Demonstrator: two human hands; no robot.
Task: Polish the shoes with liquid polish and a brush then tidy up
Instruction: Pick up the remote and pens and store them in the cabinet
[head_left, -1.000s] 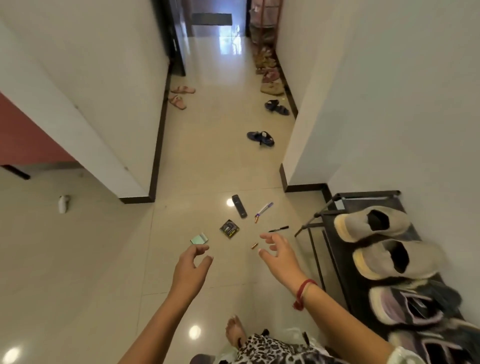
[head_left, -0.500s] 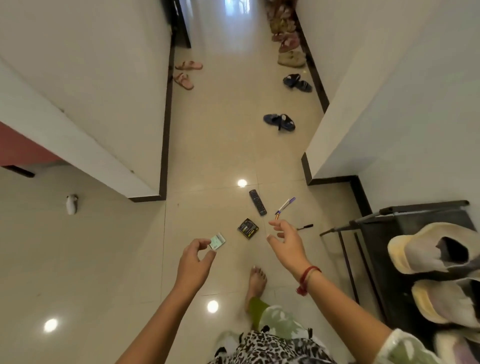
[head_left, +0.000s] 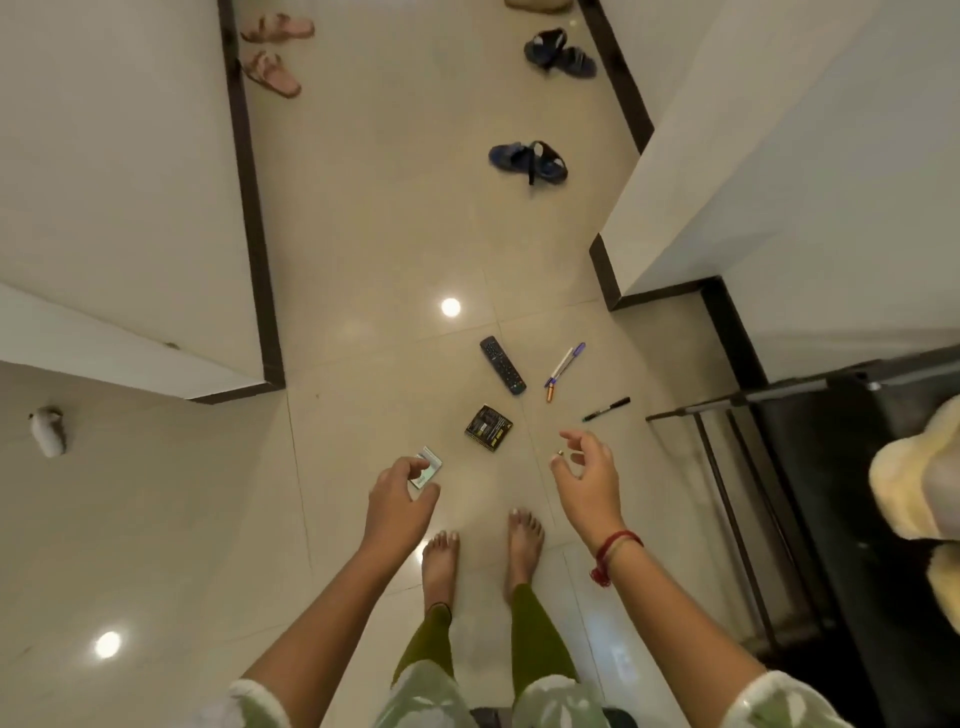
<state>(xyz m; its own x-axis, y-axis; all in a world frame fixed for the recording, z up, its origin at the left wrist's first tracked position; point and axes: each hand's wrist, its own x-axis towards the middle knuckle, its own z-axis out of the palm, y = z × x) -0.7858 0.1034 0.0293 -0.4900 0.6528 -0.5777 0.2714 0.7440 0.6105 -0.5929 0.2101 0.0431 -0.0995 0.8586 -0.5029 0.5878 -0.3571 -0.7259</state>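
Shoe (head_left: 910, 475), cream with yellow rim, on black rack (head_left: 823, 467).

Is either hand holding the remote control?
No, the remote control lies on the floor, apart from the left hand and the right hand.

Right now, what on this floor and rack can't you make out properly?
- Pale shoe on the rack: head view, cut off by the right edge.
- Small card: head view, left hand covers part; print too small.
- Tiny gold thing by the right hand: too small to name.
- White object far left: blurred, unidentifiable.
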